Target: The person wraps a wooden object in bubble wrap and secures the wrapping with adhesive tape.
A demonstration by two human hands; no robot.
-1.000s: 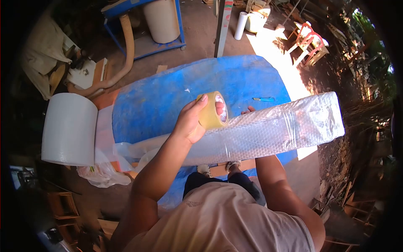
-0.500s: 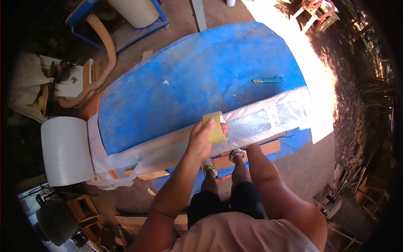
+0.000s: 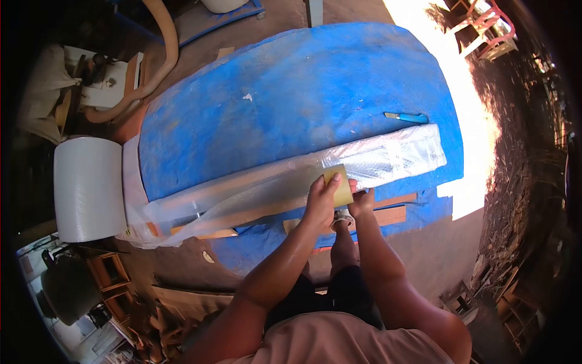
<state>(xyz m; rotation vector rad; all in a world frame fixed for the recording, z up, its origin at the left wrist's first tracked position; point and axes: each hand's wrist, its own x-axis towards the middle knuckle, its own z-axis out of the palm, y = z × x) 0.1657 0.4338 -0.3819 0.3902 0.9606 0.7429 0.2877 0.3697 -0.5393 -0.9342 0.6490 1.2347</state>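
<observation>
A wide roll of yellowish packing tape (image 3: 339, 187) is gripped in my left hand (image 3: 321, 200), thumb on its outside and fingertips through the core. Just right of the roll, my right hand (image 3: 362, 203) is closed at the near edge of a long bundle wrapped in bubble wrap (image 3: 394, 156). What its fingers hold is hidden. The bundle lies across a blue tarp (image 3: 260, 133), its left part under looser bubble wrap. Beyond its right end rests a box cutter (image 3: 407, 117) with a teal handle, blade pointing left.
A big roll of bubble wrap (image 3: 90, 189) stands at the left, its sheet leading to the bundle. Cardboard strips (image 3: 388, 215) lie near my feet. At the back left is a thick hose (image 3: 162, 60); a red-framed chair (image 3: 485, 30) stands at the far right.
My left hand has moved right with the tape roll. My right hand, hidden behind the bundle's near edge before, now shows beside the roll. The view has shifted slightly.
</observation>
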